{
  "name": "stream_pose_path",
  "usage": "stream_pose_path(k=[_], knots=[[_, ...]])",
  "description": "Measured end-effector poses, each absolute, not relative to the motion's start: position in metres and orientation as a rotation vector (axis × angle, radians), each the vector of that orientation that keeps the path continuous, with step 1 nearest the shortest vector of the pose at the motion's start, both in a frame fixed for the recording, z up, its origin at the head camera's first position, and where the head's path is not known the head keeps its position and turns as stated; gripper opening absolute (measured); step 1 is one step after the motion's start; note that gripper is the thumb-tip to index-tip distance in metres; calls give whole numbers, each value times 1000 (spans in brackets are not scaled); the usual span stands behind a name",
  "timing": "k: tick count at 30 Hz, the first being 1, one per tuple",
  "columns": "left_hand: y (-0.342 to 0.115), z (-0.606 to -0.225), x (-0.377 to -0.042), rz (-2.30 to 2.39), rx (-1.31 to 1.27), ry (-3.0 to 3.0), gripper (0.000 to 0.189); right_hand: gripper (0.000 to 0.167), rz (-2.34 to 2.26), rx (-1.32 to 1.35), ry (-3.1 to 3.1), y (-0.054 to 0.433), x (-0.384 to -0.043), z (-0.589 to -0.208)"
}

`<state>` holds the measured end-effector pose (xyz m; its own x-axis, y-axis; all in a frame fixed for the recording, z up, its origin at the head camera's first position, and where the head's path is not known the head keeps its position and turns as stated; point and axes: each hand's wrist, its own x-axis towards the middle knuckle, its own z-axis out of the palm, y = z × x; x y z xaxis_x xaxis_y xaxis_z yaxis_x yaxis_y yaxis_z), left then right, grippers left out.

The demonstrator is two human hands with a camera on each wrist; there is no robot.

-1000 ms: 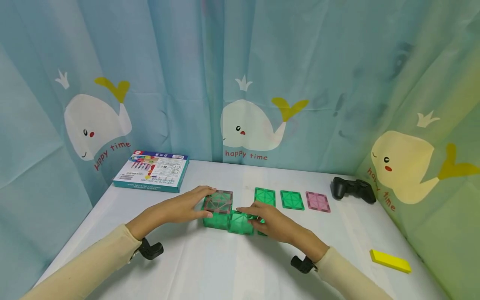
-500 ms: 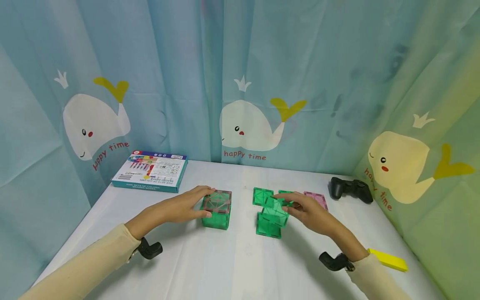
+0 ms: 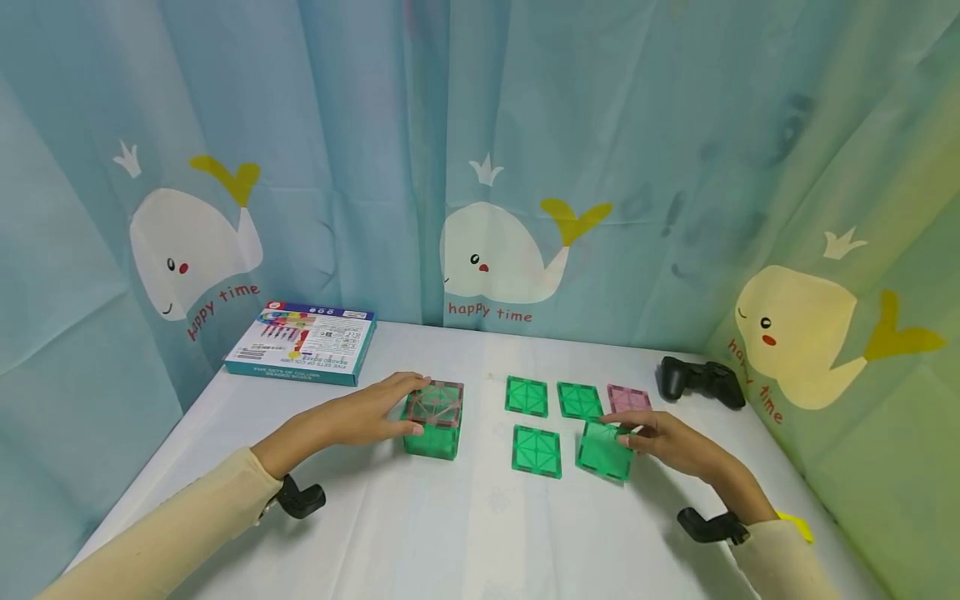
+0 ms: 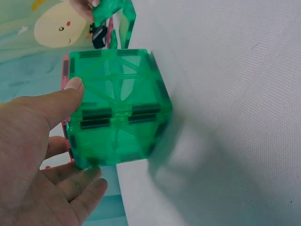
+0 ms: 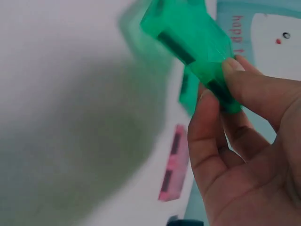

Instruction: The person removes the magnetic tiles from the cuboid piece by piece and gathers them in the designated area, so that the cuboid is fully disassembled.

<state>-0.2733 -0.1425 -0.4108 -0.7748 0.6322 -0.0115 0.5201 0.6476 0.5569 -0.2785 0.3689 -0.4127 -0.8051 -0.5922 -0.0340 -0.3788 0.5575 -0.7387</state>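
A small cube of translucent green magnetic tiles [image 3: 432, 443] stands on the white table, topped by a pink tile [image 3: 442, 403]. My left hand [image 3: 367, 414] holds the cube from its left, thumb on the near green face [image 4: 120, 77] in the left wrist view; the far fingertips are partly hidden. Between thumb and fingers, my right hand [image 3: 678, 444] pinches a green magnetic tile [image 3: 603, 452] by its right edge, tilted just above the table. The right wrist view shows this tile [image 5: 190, 28] raised above its shadow.
Two green tiles [image 3: 527, 396] and a pink tile [image 3: 628, 399] lie in a back row, with another green tile [image 3: 536, 451] nearer. A game controller [image 3: 701, 381] sits back right. A boxed set [image 3: 302, 343] lies back left, and a yellow block [image 3: 797, 526] is partly behind the right sleeve.
My right hand has moved the green tile rightward, from against the cube's right side to beside the front green tile. My left hand has stayed at the cube.
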Motion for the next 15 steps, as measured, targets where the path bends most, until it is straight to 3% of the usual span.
stream_pose_path(k=[15], knots=[[-143,-413,-275,793,932,2664,80,32,-866,-757,2722,347,-288,-443]])
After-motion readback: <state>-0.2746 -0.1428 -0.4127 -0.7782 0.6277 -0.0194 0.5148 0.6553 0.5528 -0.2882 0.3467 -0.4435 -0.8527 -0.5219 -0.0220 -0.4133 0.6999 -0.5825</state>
